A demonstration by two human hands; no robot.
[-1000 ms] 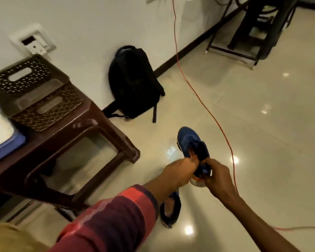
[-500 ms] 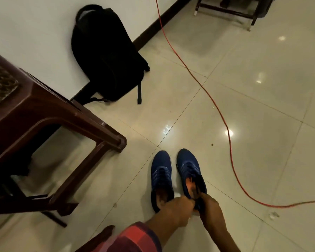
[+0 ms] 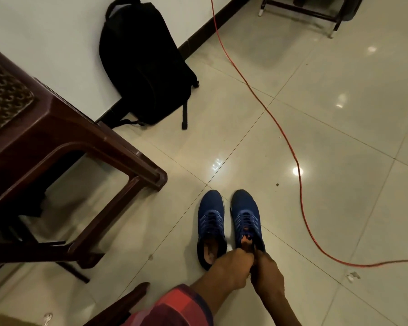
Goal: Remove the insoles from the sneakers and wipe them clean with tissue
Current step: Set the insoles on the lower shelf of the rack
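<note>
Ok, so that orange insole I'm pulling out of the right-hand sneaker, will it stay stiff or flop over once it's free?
Probably floppy: the insole looks thin and already bends up at the sneaker opening where both hands pinch it. Likely very light, so it should slide out easily, though it may drag inside the shoe.

Glossy cream tile floor (image 3: 339,137); white wall (image 3: 45,31) w/ dark skirting; brown plastic stool (image 3: 64,142) left; ceiling-light glare.
</note>
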